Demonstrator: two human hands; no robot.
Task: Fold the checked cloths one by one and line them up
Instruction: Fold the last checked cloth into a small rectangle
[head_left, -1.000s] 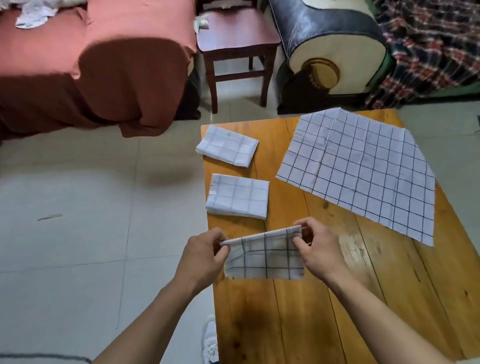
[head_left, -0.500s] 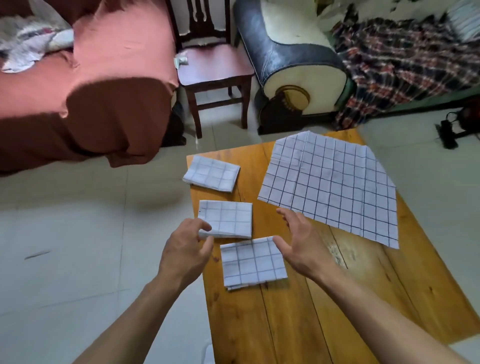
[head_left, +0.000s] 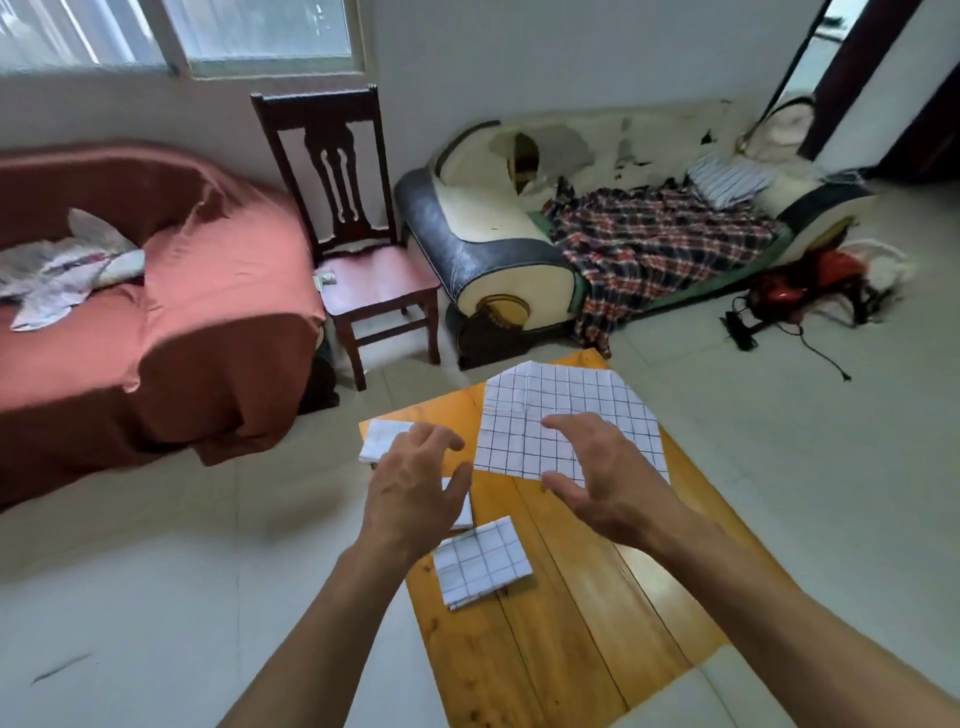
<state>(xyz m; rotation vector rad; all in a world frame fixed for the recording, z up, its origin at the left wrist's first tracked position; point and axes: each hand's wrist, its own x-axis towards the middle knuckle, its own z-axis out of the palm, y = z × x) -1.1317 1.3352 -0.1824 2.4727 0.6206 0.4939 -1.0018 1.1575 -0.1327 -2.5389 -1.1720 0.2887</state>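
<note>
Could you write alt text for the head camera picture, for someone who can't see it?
Two bare hands, the left hand and right hand, hover open over a wooden table, reaching toward a large unfolded white checked cloth. A small folded checked cloth lies nearest, two more folded ones partly hidden behind the left hand.

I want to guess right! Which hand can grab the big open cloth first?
Probably the right hand: it hovers open right above the unfolded checked cloth. The left hand hangs over the folded cloths beside it.
</note>
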